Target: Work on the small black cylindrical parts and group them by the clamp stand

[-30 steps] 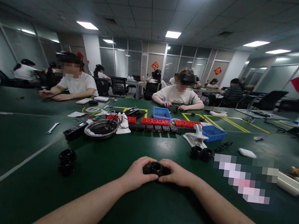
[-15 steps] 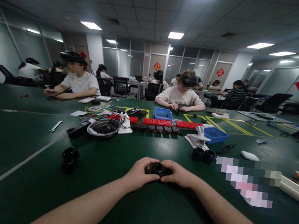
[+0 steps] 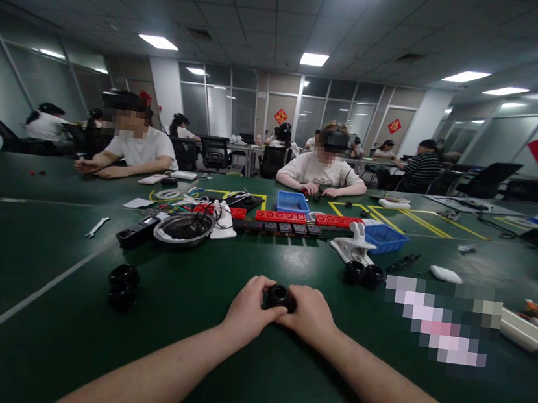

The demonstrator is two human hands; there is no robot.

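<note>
Both hands are on a black ring-shaped part (image 3: 278, 295) low over the green table (image 3: 180, 282). My left hand (image 3: 251, 307) has its fingers and thumb closed around the part's left side. From the right, my right hand (image 3: 309, 312) grips it with the fingers curled, and the two thumbs almost meet at the front. The hole of the part faces up and toward me. Some of its sides are hidden by my fingers.
Black round parts stand at the left (image 3: 123, 285) and others (image 3: 363, 274) beside a white clamp stand (image 3: 356, 245). Farther off are a metal bowl (image 3: 183, 243), red socket strips (image 3: 281, 217), blue trays (image 3: 384, 240) and a wrench (image 3: 97, 227). People sit across the table.
The view has shifted slightly. My right hand has closed in farther around the black part, which is tilted a little differently and sits slightly more to the left.
</note>
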